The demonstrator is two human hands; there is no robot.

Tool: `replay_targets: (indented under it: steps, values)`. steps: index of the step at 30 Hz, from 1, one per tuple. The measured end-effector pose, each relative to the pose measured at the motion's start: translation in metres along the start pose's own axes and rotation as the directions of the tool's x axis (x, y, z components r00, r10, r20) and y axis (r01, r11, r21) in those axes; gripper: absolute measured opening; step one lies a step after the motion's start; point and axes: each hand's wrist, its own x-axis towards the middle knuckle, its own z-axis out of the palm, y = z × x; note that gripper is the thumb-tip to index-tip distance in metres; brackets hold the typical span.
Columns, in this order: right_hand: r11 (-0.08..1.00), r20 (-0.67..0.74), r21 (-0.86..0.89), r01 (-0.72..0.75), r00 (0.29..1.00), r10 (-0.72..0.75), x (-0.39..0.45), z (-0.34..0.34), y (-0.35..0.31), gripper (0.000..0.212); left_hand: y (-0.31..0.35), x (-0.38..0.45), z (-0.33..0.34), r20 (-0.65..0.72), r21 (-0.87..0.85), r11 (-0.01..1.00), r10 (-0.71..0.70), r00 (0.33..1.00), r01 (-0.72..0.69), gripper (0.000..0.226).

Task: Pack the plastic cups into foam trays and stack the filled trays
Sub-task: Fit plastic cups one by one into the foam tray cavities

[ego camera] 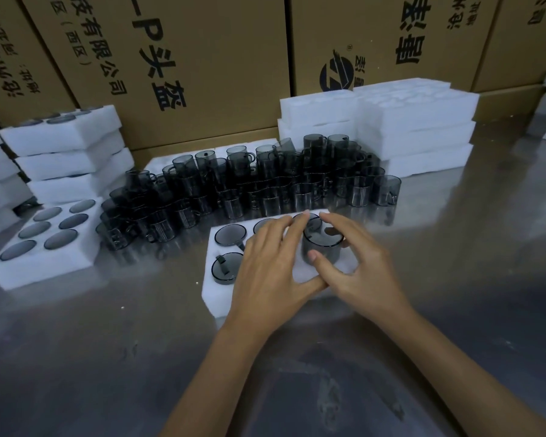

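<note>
A white foam tray (213, 293) lies on the steel table in front of me, with smoky grey plastic cups sunk into several of its holes. My right hand (356, 272) grips one grey cup (320, 247), which stands half out of a hole near the tray's right side. My left hand (271, 272) rests flat on the tray, fingers spread, fingertips touching that cup's rim. Two seated cups (230, 234) show bottom-up at the tray's left end. A big cluster of loose cups (249, 184) stands just behind the tray.
A filled tray (38, 266) lies at the left, with a stack of filled trays (73, 159) behind it. Empty foam trays (416, 130) are piled at the back right. Printed cardboard boxes (202, 58) wall off the far side. Bare steel table (108, 357) lies near me.
</note>
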Motion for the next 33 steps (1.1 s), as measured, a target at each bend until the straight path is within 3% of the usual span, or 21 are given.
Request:
replay_targets:
  steps: [5, 11, 25, 33]
  values:
    - [0.992, 0.089, -0.014, -0.123, 0.988, 0.124, -0.001, 0.000, 0.003, 0.056, -0.002, -0.001, 0.003, 0.074, -0.001, 0.999, 0.032, 0.997, -0.032, 0.088]
    - [0.974, 0.193, -0.189, -0.122, 0.968, 0.159, -0.005, -0.006, 0.009, 0.057, 0.003, -0.004, 0.002, 0.102, 0.119, 0.991, 0.043, 0.994, -0.055, 0.082]
    - [0.938, 0.157, -0.296, -0.181, 0.960, 0.234, -0.006, 0.000, 0.013, 0.054, 0.010, -0.005, 0.004, 0.111, 0.237, 0.971, -0.018, 0.994, -0.009, 0.076]
    - [0.890, 0.133, -0.416, -0.188, 0.955, 0.264, -0.006, 0.001, 0.012, 0.062, 0.012, -0.003, 0.004, 0.119, 0.299, 0.954, -0.036, 0.992, -0.001, 0.072]
